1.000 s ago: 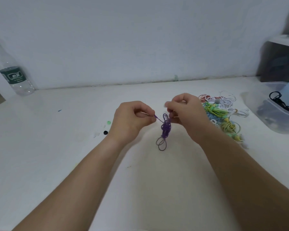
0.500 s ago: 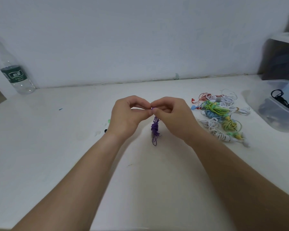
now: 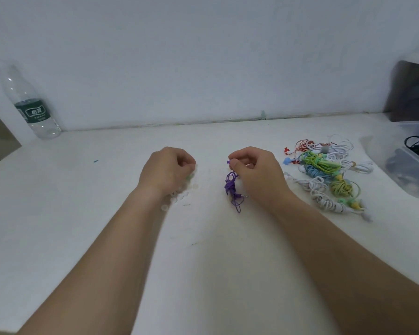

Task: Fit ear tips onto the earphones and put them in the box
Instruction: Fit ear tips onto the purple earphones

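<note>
Right hand [image 3: 254, 174] was closed in a pinch, thumb and forefinger gripping one bud of the bundled purple wired earphones [image 3: 232, 189]. The bud's stem poked out toward 9 o'clock. The rest of the coiled cord hung below the fingers, its lowest loop on or just above the white tabletop [image 3: 215, 262]; which, could not be told.

Left hand [image 3: 168, 170] sat apart, at 9 o'clock from the right, knuckles up, fingers curled down over a scatter of small translucent silicone ear tips [image 3: 180, 195]. A green speck showed at the fingertips. Whether this hand gripped a tip or only hovered over the scatter could not be told.

Step in hand, as judged: getting a tip for the purple bud. The next move would call for one tip singled out, turned open end toward the stem, and pushed on while the right hand braced the bud. After that the set would go into the clear plastic box [image 3: 382, 165] at 3 o'clock.

Hard to read:
- The box was cut off by the frame edge, with only a dark cord visible inside.
- The purple set's second bud was lost in the coil.
- The tangled pile of white, green, blue, yellow and red earphones [image 3: 324, 170] at 2 o'clock, between right hand and box, was too small to tell whether tips were fitted.
- The left palm hid most of the scatter.
- A clear plastic water bottle with a green label [image 3: 32, 107] stood at 10 o'clock against the wall.
</note>
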A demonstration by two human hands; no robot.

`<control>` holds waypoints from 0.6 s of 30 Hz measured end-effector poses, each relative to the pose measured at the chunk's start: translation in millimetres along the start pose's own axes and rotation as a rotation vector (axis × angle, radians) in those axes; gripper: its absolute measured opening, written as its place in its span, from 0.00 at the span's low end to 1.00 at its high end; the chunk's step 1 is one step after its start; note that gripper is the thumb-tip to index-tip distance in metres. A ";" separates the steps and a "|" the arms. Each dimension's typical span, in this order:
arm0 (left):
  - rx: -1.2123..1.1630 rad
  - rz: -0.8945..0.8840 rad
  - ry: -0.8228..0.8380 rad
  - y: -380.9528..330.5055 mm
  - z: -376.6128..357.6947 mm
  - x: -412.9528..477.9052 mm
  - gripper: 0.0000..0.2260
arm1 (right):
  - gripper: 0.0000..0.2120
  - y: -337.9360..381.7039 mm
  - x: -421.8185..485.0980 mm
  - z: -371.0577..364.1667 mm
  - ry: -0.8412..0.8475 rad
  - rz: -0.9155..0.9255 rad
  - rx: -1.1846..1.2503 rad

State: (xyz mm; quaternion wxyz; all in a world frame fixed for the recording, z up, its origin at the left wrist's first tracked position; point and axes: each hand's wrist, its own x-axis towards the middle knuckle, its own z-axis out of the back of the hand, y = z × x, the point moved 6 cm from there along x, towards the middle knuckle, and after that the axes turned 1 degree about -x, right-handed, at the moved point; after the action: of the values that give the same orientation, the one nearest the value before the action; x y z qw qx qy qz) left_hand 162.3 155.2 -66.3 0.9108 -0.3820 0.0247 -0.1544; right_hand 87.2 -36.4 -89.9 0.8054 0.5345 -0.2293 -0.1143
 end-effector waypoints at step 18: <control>-0.566 -0.172 -0.023 -24.0 -12.9 -7.5 0.04 | 0.07 4.1 -4.2 7.3 0.083 -0.009 0.259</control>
State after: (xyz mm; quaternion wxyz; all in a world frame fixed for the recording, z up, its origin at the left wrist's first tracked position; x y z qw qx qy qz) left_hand 146.9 132.7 -59.2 0.7520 -0.6231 0.0241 -0.2137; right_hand 79.7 -38.8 -84.8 0.7379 0.6394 -0.2059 -0.0652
